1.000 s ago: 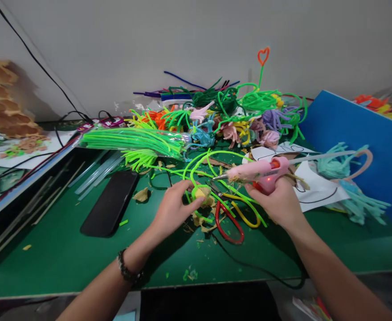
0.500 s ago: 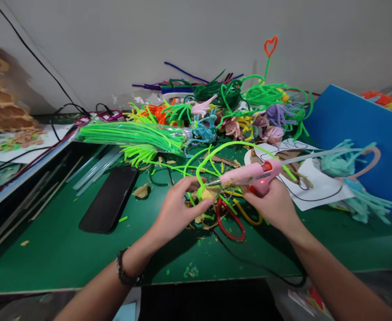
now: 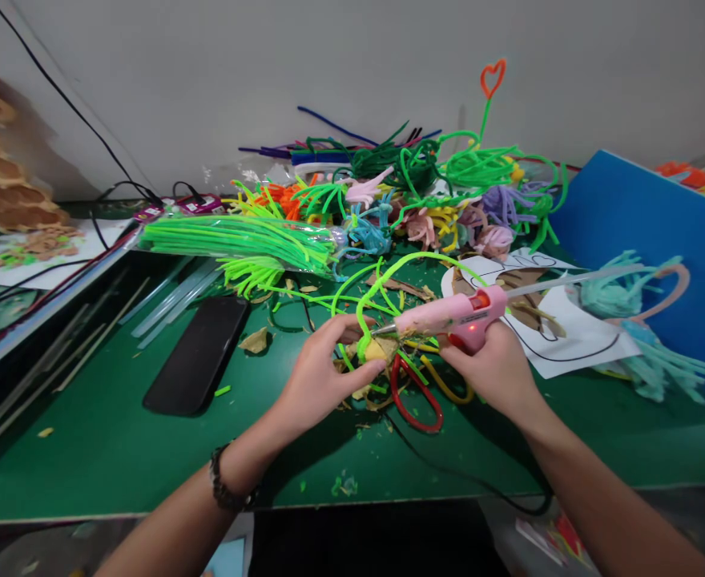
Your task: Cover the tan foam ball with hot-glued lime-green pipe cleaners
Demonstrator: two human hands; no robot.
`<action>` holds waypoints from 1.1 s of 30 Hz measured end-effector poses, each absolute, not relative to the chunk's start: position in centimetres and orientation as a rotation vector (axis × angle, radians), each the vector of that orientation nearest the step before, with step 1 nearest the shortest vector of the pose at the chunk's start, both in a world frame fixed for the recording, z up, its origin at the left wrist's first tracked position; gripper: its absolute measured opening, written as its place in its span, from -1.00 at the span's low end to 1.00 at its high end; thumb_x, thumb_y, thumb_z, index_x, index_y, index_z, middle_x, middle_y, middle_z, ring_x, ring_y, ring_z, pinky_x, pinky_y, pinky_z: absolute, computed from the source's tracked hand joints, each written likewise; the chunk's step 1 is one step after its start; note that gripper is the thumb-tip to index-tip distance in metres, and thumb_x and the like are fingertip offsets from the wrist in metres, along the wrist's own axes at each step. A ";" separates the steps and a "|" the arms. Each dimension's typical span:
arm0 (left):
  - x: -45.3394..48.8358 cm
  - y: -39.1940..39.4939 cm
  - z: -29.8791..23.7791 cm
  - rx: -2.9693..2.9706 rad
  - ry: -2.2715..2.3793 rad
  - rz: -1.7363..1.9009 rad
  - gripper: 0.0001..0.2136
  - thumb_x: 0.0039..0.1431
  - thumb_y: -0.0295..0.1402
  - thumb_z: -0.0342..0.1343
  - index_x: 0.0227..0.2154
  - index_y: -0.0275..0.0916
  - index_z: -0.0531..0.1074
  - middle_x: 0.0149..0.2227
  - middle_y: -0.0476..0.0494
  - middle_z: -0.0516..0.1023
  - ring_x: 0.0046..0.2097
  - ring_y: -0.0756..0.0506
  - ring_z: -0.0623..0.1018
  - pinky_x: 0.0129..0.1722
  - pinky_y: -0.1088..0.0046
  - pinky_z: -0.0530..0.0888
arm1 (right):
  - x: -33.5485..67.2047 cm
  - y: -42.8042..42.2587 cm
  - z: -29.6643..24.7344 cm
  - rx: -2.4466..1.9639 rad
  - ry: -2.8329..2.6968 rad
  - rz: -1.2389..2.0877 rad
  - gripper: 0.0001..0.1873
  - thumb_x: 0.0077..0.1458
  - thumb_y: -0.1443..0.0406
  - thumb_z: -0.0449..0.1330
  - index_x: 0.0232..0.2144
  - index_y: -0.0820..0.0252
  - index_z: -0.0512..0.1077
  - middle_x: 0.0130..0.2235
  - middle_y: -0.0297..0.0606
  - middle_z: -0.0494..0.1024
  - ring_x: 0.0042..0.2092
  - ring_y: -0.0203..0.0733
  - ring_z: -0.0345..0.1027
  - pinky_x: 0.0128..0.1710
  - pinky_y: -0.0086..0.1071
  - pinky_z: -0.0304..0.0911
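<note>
Left hand (image 3: 325, 370) had that yellow-green piece (image 3: 376, 349) pinched just above the scraps (image 3: 377, 404), probably light, squishy, best held by its sides, while the right hand (image 3: 500, 365) gripped the pink glue gun (image 3: 433, 315).

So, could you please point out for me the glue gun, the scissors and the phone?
Glue gun (image 3: 433, 314), head view: on its pink barrel.
Scissors (image 3: 423, 426), head view: on the red handle.
Phone (image 3: 198, 357), head view: on the middle of its black upper face.
</note>
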State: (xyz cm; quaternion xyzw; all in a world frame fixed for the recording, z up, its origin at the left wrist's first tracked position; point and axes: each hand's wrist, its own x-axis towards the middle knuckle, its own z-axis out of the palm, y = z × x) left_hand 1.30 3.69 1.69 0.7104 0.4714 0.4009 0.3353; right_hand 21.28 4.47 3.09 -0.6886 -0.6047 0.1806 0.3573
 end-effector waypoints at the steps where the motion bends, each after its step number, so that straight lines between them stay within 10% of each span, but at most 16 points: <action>1: 1.3 3.7 1.7 1.858 1.228 1.045 -0.73 -0.04 -0.35 0.15 -0.23 -0.25 0.34 -0.26 -0.14 0.49 -0.26 -0.06 0.47 -0.22 0.36 0.44 | 21.3 4.4 3.0 -1.777 -1.565 0.459 -0.77 -0.38 0.16 0.07 -0.77 0.10 0.08 -0.75 -0.44 0.12 -0.66 -0.38 -0.04 -0.70 -0.43 -0.06; 33: 1.1 4.1 1.2 1.800 1.153 1.169 -0.79 -0.03 -0.36 0.15 -0.29 -0.23 0.34 -0.29 -0.10 0.47 -0.27 -0.05 0.48 -0.23 0.40 0.43 | 22.5 4.7 3.1 -1.682 -1.745 0.436 -0.86 -0.35 0.32 -0.01 -0.76 0.10 0.04 -0.74 -0.42 0.15 -0.65 -0.35 0.01 -0.68 -0.43 -0.04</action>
